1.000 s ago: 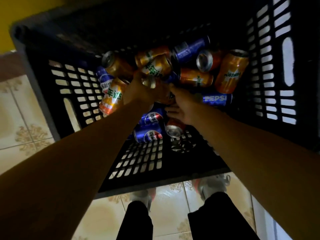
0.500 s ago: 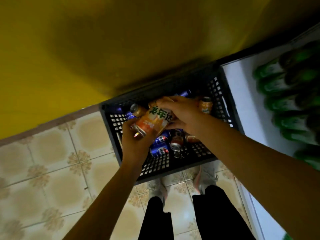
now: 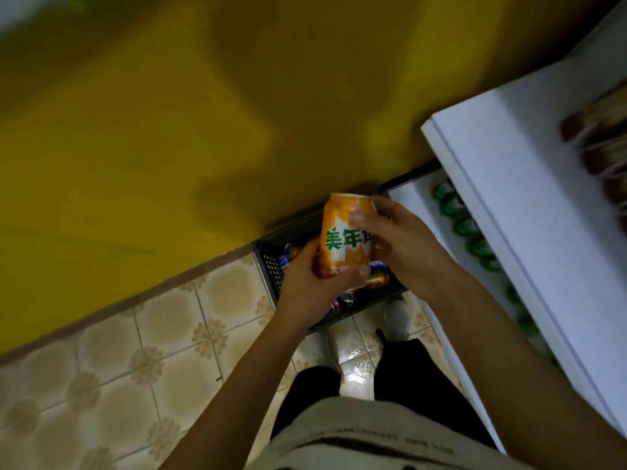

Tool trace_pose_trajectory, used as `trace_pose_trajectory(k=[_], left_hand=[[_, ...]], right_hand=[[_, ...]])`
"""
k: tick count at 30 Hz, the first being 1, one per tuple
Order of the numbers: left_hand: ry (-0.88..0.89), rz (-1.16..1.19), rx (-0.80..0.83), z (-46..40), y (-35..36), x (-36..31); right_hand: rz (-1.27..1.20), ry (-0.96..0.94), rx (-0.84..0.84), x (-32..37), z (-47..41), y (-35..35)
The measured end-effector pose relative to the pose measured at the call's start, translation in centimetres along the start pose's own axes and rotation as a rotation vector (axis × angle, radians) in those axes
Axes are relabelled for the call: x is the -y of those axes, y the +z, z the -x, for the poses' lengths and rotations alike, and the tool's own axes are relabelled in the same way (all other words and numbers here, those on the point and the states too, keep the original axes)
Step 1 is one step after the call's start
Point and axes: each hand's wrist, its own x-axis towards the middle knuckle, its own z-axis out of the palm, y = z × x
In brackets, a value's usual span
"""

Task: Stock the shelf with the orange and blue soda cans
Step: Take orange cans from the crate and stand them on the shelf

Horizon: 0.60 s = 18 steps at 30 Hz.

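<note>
Orange soda can (image 3: 344, 240): qty 1 in hand, upright, held above black crate (image 3: 271, 262) by the white shelf (image 3: 509, 198) edge. Left hand (image 3: 314, 290) grip wraps the base; right hand (image 3: 403, 245) grip curls round the upper side. Prob. full, so weighty; rigid but dentable, smooth; hold mid-body. Crate: approx. 2 orange, several blue cans visible, rest hidden. Shelf: approx. 6 green bottles (image 3: 464, 225).
</note>
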Motion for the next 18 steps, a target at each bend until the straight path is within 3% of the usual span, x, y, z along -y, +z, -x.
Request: trace_pose_trajectory(k=[6,11,18], left_hand=[[0.126,-0.063,0.115,6.2,-0.8,-4.8],[0.34,-0.152,0.143,9.0,-0.9,-8.8],[0.577,-0.233,0.283,11.0,1.8,-14.9]], right_hand=[[-0.004,-0.192,-0.082,3.0,8.6,2.2],[0.027,-0.387,-0.149,6.1,13.8,4.0],[0.048,-0.572,-0.213,10.3,21.0,1.9]])
